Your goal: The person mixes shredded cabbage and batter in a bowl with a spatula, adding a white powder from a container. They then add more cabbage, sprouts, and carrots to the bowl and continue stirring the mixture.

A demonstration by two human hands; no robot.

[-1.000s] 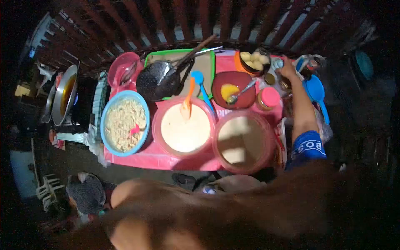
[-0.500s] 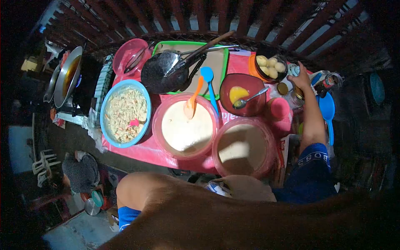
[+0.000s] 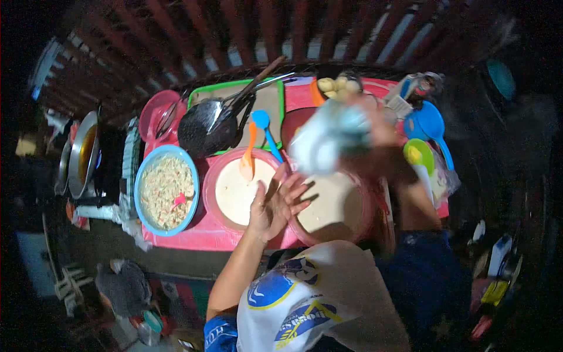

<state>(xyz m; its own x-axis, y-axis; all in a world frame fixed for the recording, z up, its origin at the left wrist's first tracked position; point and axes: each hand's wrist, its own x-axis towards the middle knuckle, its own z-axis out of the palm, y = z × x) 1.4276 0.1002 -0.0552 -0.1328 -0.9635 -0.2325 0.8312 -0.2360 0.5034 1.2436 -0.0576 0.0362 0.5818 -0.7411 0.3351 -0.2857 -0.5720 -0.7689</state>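
Note:
My left hand [image 3: 274, 206] is raised over the front of the table, palm up with fingers spread, holding nothing. It hovers between two pink bowls of pale batter, a left bowl [image 3: 212, 212] and a right bowl [image 3: 365, 214]. My right hand [image 3: 380, 124], smeared by motion, grips a white and teal container [image 3: 331, 138] above the right bowl; its exact kind is too blurred to tell. An orange spatula [image 3: 251, 149] rests in the left bowl. Beside it lies a blue spoon-shaped utensil [image 3: 261, 119]. The dark red bowl behind is mostly hidden by the container.
At the left stands a blue basin [image 3: 138, 190] of shredded mixture. Behind are a black perforated ladle [image 3: 205, 128], a green-rimmed tray [image 3: 280, 97] and a bowl of pale round pieces [image 3: 337, 86]. A blue dipper [image 3: 431, 123] lies right. A pan of oil [image 3: 87, 146] sits far left.
My right hand has come from the back right of the table towards the middle, bringing the white and teal container. My left hand has risen into view, open. The camera view has shifted.

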